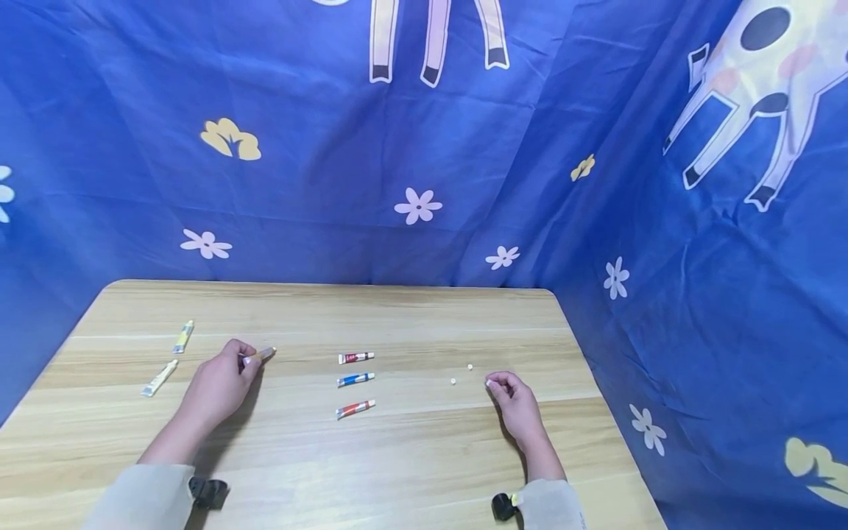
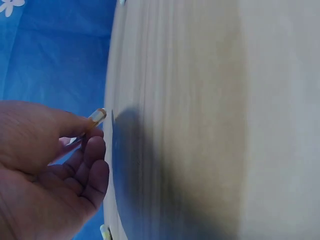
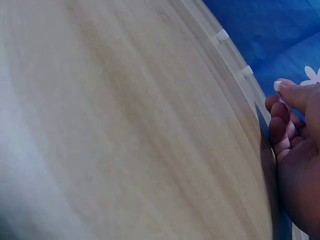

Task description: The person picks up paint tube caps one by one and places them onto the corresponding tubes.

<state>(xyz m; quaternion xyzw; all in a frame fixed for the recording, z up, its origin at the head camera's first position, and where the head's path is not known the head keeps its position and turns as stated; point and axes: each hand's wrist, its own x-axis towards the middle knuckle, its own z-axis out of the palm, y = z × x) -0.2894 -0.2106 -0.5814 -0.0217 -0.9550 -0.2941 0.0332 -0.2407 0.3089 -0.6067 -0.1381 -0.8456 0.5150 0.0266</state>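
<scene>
My left hand (image 1: 218, 381) pinches a small paint tube (image 1: 268, 353) between thumb and fingers, its narrow end pointing right. In the left wrist view an orange-tinted end of the tube (image 2: 97, 116) sticks out past the thumb; the rest is mostly hidden. At the right, my right hand (image 1: 520, 408) pinches a small white cap (image 3: 277, 85) at the fingertips. Two similar white caps (image 1: 470, 366) lie on the table left of that hand. Beside the left hand lie a yellow-labelled tube (image 1: 183, 337) and a whitish tube (image 1: 160, 378).
Between the hands, a dark red tube (image 1: 356, 358), a blue tube (image 1: 355, 380) and a red tube (image 1: 355, 409) lie in a column on the wooden table (image 1: 411, 471). A blue printed curtain (image 1: 318, 162) hangs behind and along the right side.
</scene>
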